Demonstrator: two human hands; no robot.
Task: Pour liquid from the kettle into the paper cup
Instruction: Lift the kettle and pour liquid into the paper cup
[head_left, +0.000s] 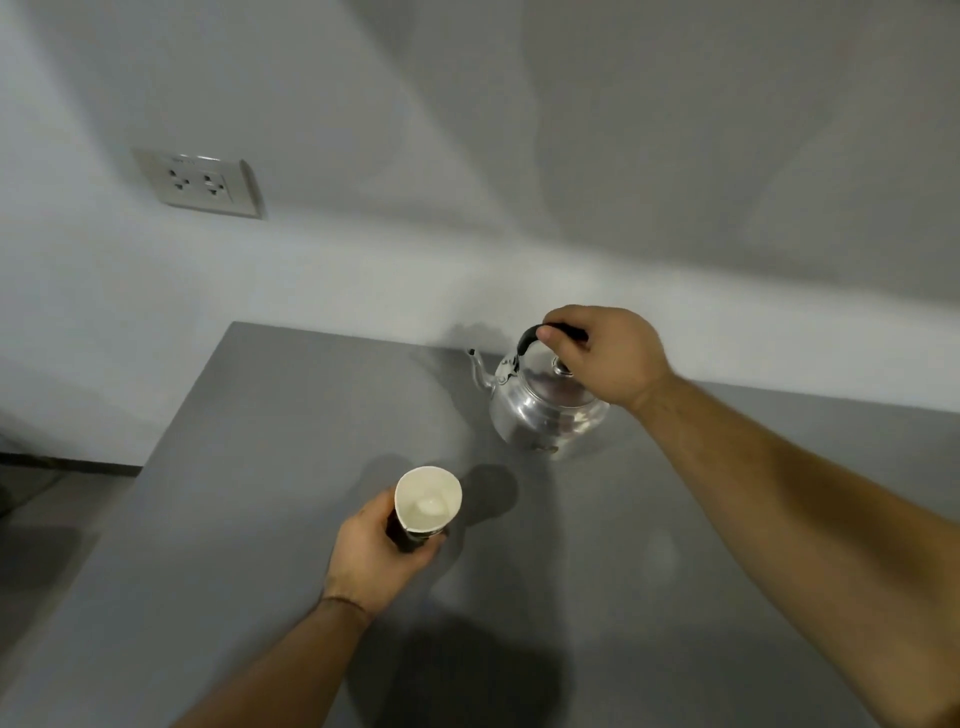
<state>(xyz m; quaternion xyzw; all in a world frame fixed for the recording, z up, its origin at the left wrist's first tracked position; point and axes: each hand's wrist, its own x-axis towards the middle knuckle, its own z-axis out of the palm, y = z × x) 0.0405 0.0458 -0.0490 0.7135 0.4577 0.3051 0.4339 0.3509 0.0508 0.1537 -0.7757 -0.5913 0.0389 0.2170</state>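
A shiny metal kettle (545, 410) with a black handle stands on the grey table (260, 441), its thin spout pointing left toward the wall. My right hand (608, 353) is closed around the black handle from above. The paper cup (428, 501), dark outside and white inside, sits lower left of the kettle, its mouth open toward me and slightly squeezed. My left hand (376, 556) grips the cup's lower body. Cup and kettle are apart, with a stretch of tabletop between them. Something pale shows at the cup's bottom.
A white wall runs behind the table, with a double power socket (202, 182) high on the left. The table's left edge drops to a dim floor (47, 519). Bare grey tabletop lies to the right of the cup.
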